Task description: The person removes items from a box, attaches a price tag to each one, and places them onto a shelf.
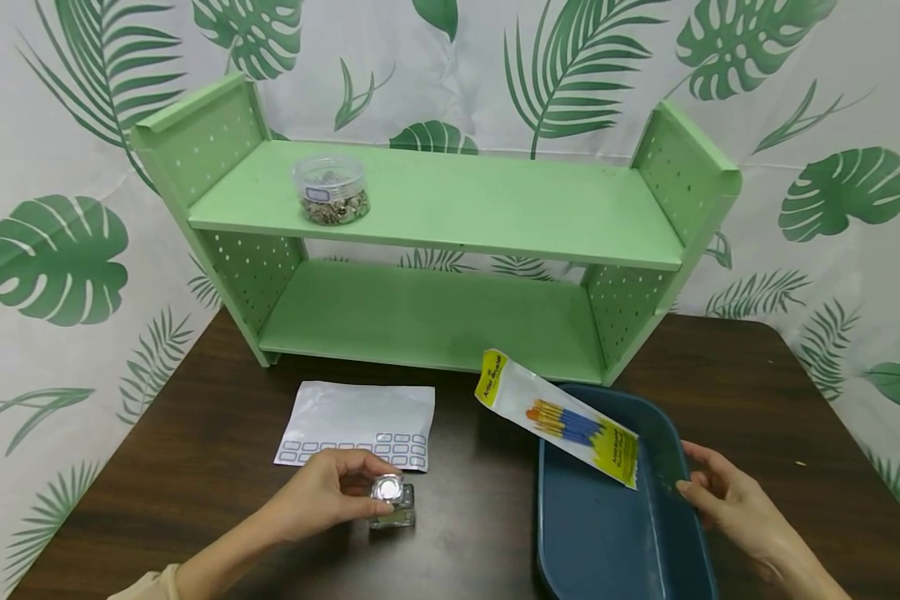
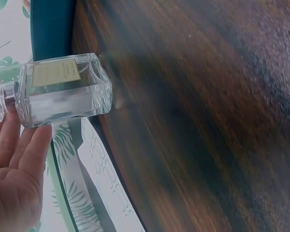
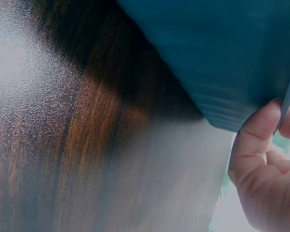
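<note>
My left hand [image 1: 328,492] grips a clear glass perfume bottle [image 1: 393,510] by its cap. In the left wrist view the perfume bottle [image 2: 63,92] shows a pale label and clear, square-edged glass. On the other side, my right hand [image 1: 731,500] pinches the right rim of a dark blue plastic bin [image 1: 596,533]. The right wrist view shows thumb and finger on either side of the rim of the bin [image 3: 222,58]. A packet of paintbrushes [image 1: 562,417] with yellow ends lies slanted across the bin's far left corner, its top sticking out past the rim.
Behind stands a green two-tier shelf [image 1: 435,321]; a clear round jar [image 1: 332,190] with small brownish contents sits on its upper tier. A white sheet of blue-bordered labels [image 1: 360,417] lies beyond my left hand on the dark wooden table [image 1: 465,542]. A leaf-patterned cloth hangs behind.
</note>
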